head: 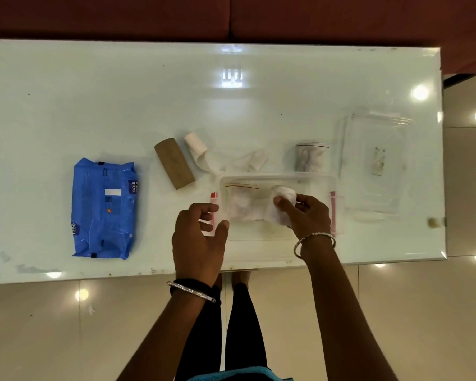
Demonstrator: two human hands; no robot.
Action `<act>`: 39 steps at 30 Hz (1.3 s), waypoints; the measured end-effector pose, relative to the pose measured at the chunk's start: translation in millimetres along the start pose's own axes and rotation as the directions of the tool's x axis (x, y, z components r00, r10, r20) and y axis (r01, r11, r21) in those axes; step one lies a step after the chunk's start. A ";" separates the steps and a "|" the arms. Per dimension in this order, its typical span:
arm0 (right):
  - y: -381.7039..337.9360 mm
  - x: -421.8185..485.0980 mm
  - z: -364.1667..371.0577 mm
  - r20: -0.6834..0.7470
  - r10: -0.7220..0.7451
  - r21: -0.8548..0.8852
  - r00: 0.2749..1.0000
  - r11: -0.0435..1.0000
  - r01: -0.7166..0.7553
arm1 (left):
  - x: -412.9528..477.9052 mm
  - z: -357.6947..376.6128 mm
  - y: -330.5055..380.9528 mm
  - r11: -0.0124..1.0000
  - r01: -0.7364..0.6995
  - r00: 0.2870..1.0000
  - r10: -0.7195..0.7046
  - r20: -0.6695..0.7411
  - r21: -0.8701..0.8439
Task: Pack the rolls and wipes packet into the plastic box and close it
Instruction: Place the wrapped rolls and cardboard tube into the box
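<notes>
As right hand holds white roll, over plastic box

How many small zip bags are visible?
2. One zip bag stands on the table behind the plastic box; another zip bag lies inside the box. More may be hidden.

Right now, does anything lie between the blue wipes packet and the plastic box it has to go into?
Yes. The brown roll lies on the table between the wipes packet and the open plastic box, and the left hand rests at the box's near-left corner.
</notes>
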State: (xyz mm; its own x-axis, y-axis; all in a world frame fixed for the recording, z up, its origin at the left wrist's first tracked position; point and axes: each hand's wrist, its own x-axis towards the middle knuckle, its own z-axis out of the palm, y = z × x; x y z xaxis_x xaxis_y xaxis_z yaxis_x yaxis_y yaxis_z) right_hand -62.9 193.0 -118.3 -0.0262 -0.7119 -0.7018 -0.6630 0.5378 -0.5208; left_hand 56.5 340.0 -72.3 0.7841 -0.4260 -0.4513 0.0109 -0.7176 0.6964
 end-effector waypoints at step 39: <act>-69.8 132.7 -40.1 -0.020 -0.018 -0.320 1.000 0.948 0.010 | 23.0 -4.5 1.8 0.990 0.128 0.989 -0.123 0.077 -0.058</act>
State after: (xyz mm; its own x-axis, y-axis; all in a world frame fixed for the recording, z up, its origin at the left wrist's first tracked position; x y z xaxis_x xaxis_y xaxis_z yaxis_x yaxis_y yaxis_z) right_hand -50.0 42.8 -155.6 -0.0297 -0.7304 -0.6824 -0.8675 0.3580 -0.3454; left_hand 77.4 331.4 -78.9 0.7264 -0.3759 -0.5753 0.1469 -0.7328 0.6644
